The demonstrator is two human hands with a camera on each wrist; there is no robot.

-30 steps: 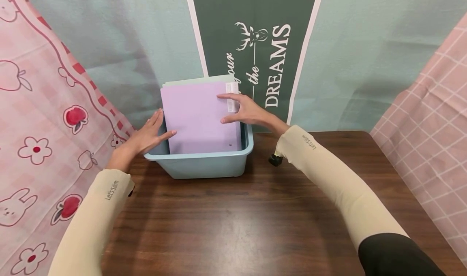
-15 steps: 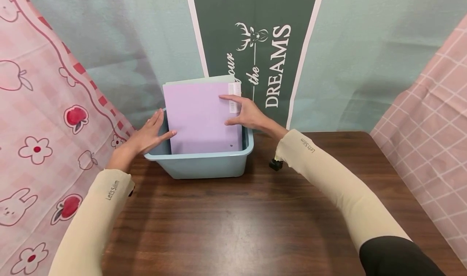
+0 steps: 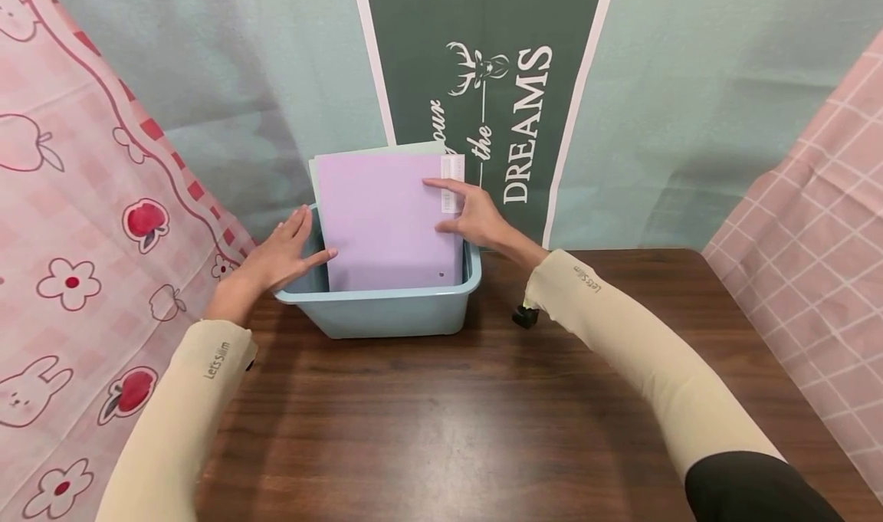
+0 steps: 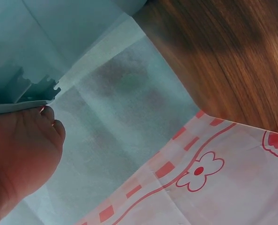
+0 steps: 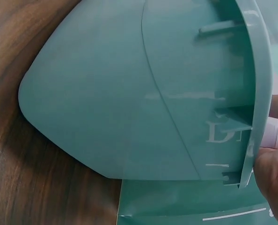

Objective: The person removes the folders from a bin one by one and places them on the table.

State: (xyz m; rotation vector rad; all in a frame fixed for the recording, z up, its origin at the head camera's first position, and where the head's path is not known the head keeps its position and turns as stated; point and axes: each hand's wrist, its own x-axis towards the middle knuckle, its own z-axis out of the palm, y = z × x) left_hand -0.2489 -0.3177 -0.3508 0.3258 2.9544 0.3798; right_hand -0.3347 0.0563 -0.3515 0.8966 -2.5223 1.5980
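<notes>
Purple folder (image 3: 386,231) stands in blue bin (image 3: 386,315); white label (image 3: 452,167) too small to read. Sleeves (image 3: 172,422) say "Let's Slim", backdrop (image 3: 510,8) "DREAMS". Your L hand (image 3: 274,255) is spread at L rim, R hand (image 3: 477,214) wide at folder's R edge, can't tell grip. Surface (image 3: 441,430) runs R to pink cloth (image 3: 828,208).

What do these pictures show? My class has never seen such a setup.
No machine here, just a person's bare left hand and right hand. The wide picture comes from a camera on the head; the closer two from one on each wrist. A blue tub stands on the brown table. Inside it stand a purple folder, or something similar, and a pale green sheet behind. The right hand holds the purple folder's right side; the left hand is at the tub's left end, thumb at the folder's edge.
</notes>
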